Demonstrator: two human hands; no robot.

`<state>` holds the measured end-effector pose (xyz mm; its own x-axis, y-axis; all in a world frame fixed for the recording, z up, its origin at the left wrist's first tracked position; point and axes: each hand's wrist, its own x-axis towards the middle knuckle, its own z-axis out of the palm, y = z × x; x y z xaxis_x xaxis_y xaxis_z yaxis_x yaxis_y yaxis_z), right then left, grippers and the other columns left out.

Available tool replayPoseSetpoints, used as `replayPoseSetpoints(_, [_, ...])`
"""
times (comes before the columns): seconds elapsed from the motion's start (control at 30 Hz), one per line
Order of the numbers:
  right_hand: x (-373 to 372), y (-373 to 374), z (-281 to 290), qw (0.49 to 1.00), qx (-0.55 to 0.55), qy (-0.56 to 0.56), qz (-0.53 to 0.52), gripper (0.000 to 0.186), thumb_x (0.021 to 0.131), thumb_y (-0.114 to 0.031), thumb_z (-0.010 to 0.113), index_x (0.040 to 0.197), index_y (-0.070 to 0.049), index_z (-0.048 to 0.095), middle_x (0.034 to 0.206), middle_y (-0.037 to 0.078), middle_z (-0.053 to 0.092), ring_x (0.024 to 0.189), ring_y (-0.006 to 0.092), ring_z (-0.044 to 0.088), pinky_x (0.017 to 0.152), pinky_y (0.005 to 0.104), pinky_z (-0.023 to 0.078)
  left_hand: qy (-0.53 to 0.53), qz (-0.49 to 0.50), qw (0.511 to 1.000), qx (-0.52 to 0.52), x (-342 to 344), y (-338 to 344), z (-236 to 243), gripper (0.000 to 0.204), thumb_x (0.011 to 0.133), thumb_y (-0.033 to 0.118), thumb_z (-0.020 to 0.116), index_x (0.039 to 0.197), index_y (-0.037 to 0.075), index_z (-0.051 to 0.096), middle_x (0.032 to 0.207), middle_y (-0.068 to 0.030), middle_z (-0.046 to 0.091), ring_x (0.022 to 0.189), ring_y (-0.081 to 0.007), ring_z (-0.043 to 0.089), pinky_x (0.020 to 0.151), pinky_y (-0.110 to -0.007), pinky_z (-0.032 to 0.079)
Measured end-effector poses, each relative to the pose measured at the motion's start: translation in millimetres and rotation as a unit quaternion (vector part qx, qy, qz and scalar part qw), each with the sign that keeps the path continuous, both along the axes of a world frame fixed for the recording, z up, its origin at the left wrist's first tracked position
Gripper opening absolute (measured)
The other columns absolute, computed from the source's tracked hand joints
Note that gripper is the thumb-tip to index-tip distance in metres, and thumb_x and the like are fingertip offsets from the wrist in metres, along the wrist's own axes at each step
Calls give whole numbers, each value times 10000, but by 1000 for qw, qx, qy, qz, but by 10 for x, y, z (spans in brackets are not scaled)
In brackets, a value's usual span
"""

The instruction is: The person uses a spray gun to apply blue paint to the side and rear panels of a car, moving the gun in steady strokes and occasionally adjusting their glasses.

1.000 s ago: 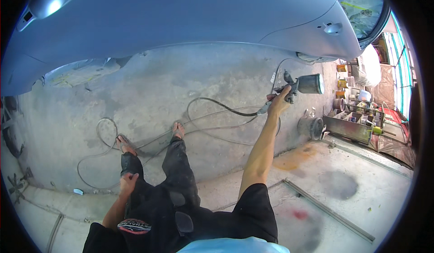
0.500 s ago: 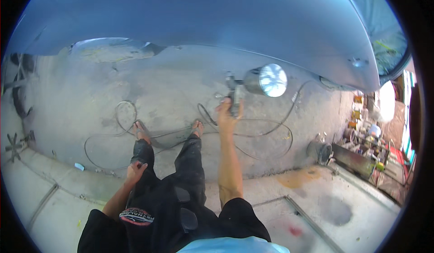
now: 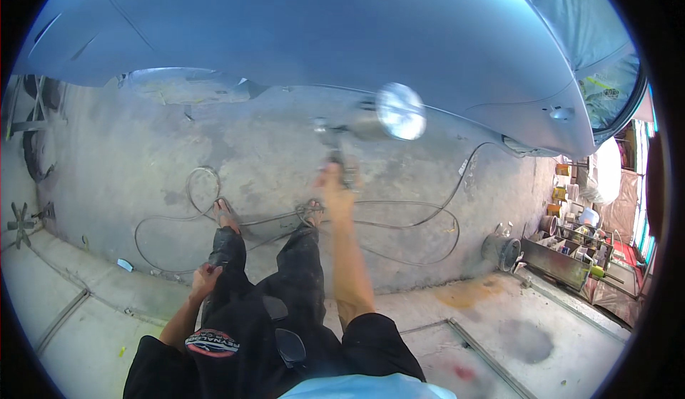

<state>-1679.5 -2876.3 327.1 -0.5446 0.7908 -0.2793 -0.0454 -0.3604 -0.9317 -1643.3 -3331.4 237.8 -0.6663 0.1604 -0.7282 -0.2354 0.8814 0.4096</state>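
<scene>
My right hand (image 3: 335, 185) grips a spray gun (image 3: 334, 142), blurred by motion, with a shiny round cup (image 3: 399, 111) at its upper right. The gun is over the floor, just short of the lower edge of a blue-grey car body (image 3: 342, 28) as seen. My left hand (image 3: 207, 278) rests by my dark trouser leg (image 3: 231, 253) with fingers curled closed; what they hold, if anything, is hidden. A thin hose (image 3: 457, 231) lies in loops on the concrete floor around my bare-toed feet.
At the right stand a metal bucket (image 3: 501, 253), a long metal tray of containers (image 3: 553, 262), small tins and a white covered bundle (image 3: 605, 171). A dark metal stand (image 3: 32, 153) is at the far left. Metal strips (image 3: 485, 356) lie on the pale surface behind me.
My right hand with the spray gun has swept left from the right side to in front of me. The view has shifted, with right-side containers sitting lower. My left hand stays by my leg.
</scene>
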Motion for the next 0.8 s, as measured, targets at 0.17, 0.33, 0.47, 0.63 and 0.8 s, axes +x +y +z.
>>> replayPoseSetpoints(0.17, [1006, 1552, 56, 980, 142, -76, -117, 373, 1011, -375, 521, 1080, -10, 560, 759, 67, 618, 440, 147, 556, 400, 271, 414, -6, -65, 997, -44, 62, 214, -32, 402, 823, 371, 716, 902, -21, 681, 762, -185, 683, 714, -290, 683, 663, -391, 516])
replayPoseSetpoints(0.33, [1746, 2703, 378, 945, 162, -135, -250, 462, 986, -499, 520, 999, -38, 545, 704, 68, 572, 391, 186, 536, 340, 284, 367, -47, -29, 998, 7, 117, 583, 28, 390, 847, 376, 711, 907, -9, 688, 770, -161, 700, 715, -257, 690, 678, -377, 525])
replayPoseSetpoints(0.47, [1995, 3086, 511, 886, 261, -174, -341, 449, 987, -484, 529, 982, -36, 540, 697, 57, 566, 400, 186, 557, 326, 286, 366, -21, -48, 999, 4, 75, 857, 204, 395, 858, 385, 703, 929, -4, 693, 816, -140, 712, 764, -227, 690, 714, -363, 525])
replayPoseSetpoints(0.63, [1727, 2601, 749, 891, 262, -163, -332, 396, 1012, -428, 506, 944, -38, 520, 681, 43, 557, 400, 171, 552, 347, 272, 368, -42, -35, 998, 34, -182, 873, 281, 409, 866, 396, 689, 961, -2, 693, 863, -147, 713, 824, -242, 688, 759, -354, 517])
replayPoseSetpoints(0.8, [1026, 1434, 844, 950, 215, -144, -175, 362, 1025, -387, 487, 962, -32, 525, 691, 39, 570, 464, 143, 573, 416, 255, 388, -6, -89, 994, 60, -552, 605, 323, 438, 872, 418, 672, 999, -1, 685, 881, -174, 709, 838, -273, 690, 760, -382, 516])
